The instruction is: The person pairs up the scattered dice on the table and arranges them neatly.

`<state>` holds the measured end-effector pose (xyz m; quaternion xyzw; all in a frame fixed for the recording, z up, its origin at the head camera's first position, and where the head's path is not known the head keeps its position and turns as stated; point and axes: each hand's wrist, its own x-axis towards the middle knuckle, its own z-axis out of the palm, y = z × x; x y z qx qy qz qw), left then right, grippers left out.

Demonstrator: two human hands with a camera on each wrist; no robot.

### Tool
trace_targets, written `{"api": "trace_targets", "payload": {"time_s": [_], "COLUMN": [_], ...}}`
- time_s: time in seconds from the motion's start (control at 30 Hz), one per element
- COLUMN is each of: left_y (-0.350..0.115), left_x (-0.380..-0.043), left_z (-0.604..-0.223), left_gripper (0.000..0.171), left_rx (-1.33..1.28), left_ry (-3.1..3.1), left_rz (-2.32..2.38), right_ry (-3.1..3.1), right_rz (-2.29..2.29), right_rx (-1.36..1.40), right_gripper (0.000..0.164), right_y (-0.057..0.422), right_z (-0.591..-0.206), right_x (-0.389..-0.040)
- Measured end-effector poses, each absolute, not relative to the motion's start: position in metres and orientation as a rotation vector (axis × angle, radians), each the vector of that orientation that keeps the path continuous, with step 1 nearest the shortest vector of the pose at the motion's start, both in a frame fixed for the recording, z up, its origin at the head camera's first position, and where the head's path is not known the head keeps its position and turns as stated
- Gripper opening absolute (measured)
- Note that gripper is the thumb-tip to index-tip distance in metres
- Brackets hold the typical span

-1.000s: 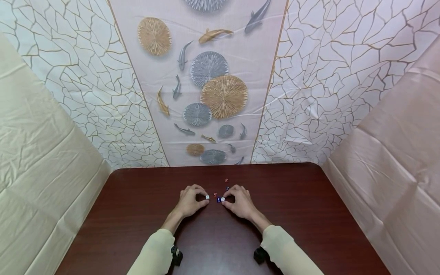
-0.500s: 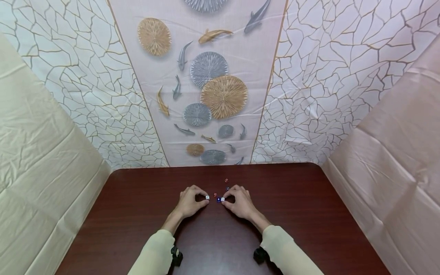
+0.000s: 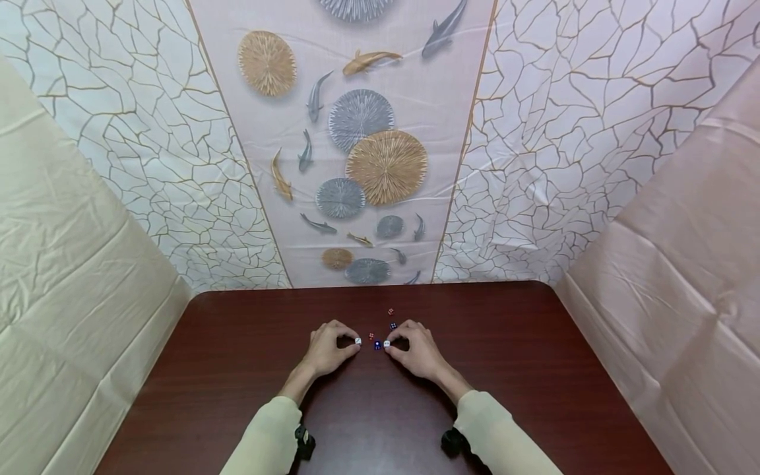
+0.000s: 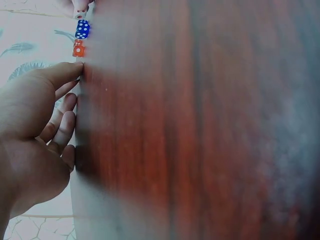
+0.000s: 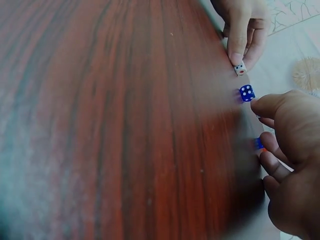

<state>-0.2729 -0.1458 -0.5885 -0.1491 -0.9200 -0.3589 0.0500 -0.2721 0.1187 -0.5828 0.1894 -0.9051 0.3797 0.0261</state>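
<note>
Between thumb and forefinger my left hand (image 3: 326, 348) pinches a white die (image 3: 358, 341), which the right wrist view shows at the fingertips. Opposite it, my right hand (image 3: 417, 351) pinches a second white die (image 3: 387, 344). A blue die (image 3: 377, 345) stands on the table between the hands, a small gap from the right hand's die. Just behind and left of it lies a red die (image 3: 371, 336). Another blue die (image 3: 393, 326) sits beside the right forefinger. In the left wrist view, my left thumb and fingers hide the die they pinch.
A further red die (image 3: 390, 311) lies toward the back of the dark wooden table (image 3: 249, 330). Patterned cloth (image 3: 368, 198) hangs behind the table's far edge. Plain pale cloth (image 3: 77, 297) drapes on both sides.
My right hand has shifted slightly right with its white die, which now stands apart from the blue die it was beside. The left hand has hardly moved.
</note>
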Motion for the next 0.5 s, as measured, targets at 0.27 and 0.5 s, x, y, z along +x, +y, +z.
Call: {"api": "trace_targets", "payload": {"time_s": [0.27, 0.5], "left_y": [-0.146, -0.147], "left_x": [-0.272, -0.273], "left_z": [-0.589, -0.59], "left_gripper": [0.011, 0.012], "left_rx": [-0.463, -0.435], "left_ry": [-2.793, -2.816], "left_rz": [-1.108, -1.122], "right_ry": [-2.796, -2.798], "right_rz": [1.175, 1.15], "right_rx": [0.608, 0.643], "right_gripper": [0.007, 0.006], "right_y": [0.123, 0.128], "right_z": [-0.58, -0.581], "right_x": [-0.266, -0.258]}}
